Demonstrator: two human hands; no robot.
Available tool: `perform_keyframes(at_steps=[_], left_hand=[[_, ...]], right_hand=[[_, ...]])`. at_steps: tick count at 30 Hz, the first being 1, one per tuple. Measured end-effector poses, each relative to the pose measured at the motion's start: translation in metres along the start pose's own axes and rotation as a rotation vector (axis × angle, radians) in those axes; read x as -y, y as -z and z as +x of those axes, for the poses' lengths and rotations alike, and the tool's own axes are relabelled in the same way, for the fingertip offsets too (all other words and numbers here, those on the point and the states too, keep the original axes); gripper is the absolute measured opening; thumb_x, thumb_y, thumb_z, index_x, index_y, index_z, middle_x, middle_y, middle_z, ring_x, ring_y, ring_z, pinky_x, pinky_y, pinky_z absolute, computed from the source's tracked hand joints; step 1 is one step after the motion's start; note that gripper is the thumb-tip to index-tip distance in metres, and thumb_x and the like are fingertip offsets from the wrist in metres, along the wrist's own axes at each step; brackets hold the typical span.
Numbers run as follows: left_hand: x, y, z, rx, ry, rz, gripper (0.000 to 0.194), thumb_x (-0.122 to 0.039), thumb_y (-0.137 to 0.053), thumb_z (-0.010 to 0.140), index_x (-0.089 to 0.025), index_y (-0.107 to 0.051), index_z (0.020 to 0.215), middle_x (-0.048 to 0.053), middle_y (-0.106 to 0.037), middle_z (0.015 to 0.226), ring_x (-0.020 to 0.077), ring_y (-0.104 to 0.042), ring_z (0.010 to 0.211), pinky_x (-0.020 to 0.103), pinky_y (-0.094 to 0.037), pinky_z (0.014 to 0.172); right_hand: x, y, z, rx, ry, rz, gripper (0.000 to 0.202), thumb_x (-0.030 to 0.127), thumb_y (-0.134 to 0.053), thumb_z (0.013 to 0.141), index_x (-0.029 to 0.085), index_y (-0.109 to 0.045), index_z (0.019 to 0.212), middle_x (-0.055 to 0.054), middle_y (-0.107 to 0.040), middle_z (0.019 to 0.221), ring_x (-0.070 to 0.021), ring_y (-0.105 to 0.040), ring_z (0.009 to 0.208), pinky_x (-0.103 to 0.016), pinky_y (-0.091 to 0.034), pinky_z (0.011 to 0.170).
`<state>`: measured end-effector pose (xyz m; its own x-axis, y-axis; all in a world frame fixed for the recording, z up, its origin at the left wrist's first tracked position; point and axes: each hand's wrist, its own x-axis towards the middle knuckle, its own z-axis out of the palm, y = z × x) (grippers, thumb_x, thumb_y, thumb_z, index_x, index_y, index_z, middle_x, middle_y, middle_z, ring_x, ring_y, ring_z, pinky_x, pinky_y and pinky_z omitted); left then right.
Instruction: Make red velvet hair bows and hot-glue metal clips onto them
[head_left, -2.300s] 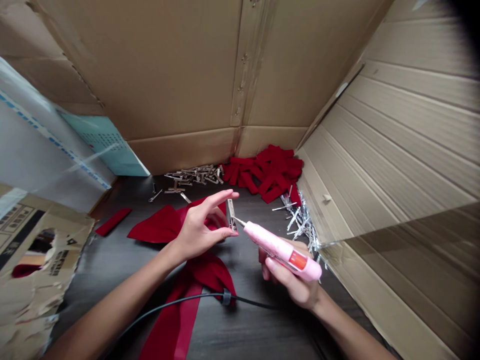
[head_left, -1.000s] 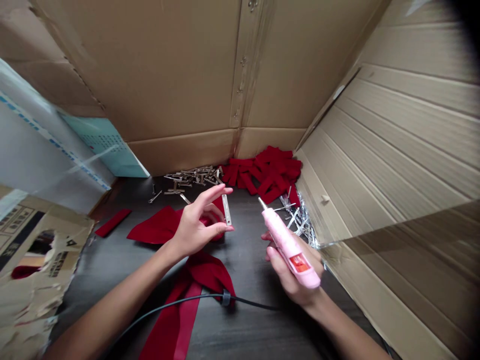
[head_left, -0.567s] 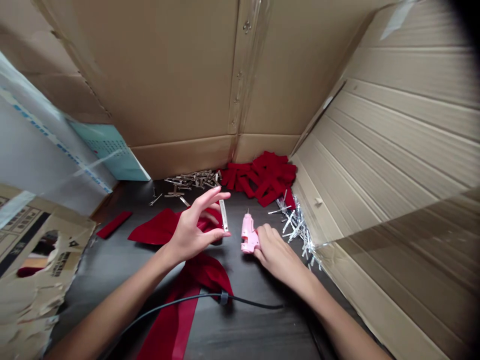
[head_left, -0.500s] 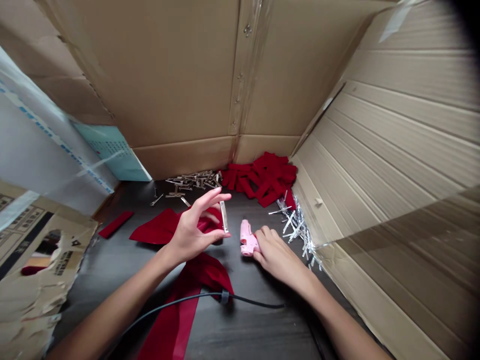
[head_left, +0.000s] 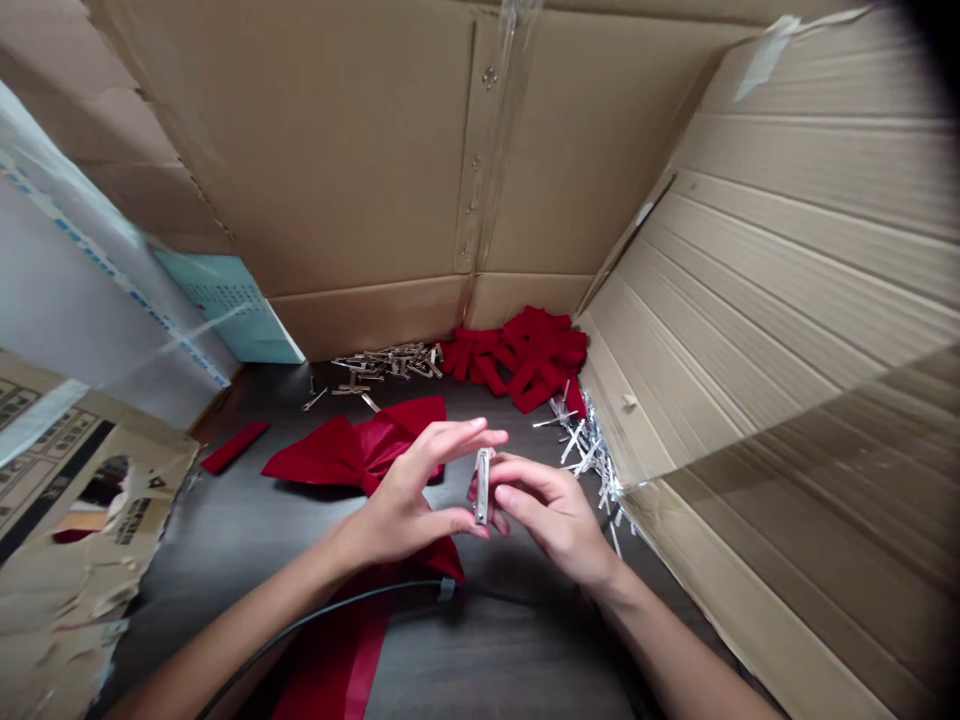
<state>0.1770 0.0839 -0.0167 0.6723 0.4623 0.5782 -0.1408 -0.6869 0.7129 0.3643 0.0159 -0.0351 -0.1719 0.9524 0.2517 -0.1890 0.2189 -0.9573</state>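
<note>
My left hand (head_left: 416,490) pinches a small metal clip (head_left: 482,487) upright between thumb and fingers. Close at its right, my right hand (head_left: 551,505) has curled fingers, some partly behind the clip; what they hold, if anything, is hidden. The pink glue gun cannot be made out. A large red bow (head_left: 322,453) lies behind my left hand, and its red tail (head_left: 334,650) runs toward the front edge under my left forearm.
Metal clips (head_left: 397,360) are heaped at the back, beside a pile of red strips (head_left: 536,355). Silvery ties (head_left: 592,445) lie at the right, a red strip (head_left: 234,447) at the left. A black cable (head_left: 337,603) crosses in front. Cardboard walls (head_left: 360,150) surround the table.
My left hand has moved right and nearer with the clip. My right hand has turned and now meets it at the clip. The pink glue gun has gone from sight.
</note>
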Motion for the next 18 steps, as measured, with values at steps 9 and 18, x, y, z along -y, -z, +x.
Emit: perform_keyframes(at_steps=[9,18], left_hand=[[-0.003,-0.009,-0.002,0.036,0.018,0.008,0.093,-0.028,-0.082,0.072,-0.030,-0.029,0.148,0.014,-0.057,0.136,0.0293,-0.055,0.124,0.046,-0.039,0.107],[-0.013,-0.007,0.003,0.028,0.036,0.072,0.082,-0.030,-0.082,0.070,-0.026,-0.041,0.141,0.014,-0.062,0.127,0.0270,-0.058,0.115,0.041,-0.050,0.093]], right_hand=[[-0.008,-0.003,-0.004,0.052,-0.077,0.296,0.016,0.030,-0.068,0.086,0.017,-0.075,0.093,-0.005,-0.070,0.078,-0.0114,-0.058,0.055,-0.025,-0.046,0.052],[-0.010,-0.005,-0.005,0.057,-0.108,0.284,0.015,0.031,-0.067,0.086,0.017,-0.072,0.089,-0.001,-0.065,0.070,-0.0102,-0.056,0.054,-0.023,-0.046,0.052]])
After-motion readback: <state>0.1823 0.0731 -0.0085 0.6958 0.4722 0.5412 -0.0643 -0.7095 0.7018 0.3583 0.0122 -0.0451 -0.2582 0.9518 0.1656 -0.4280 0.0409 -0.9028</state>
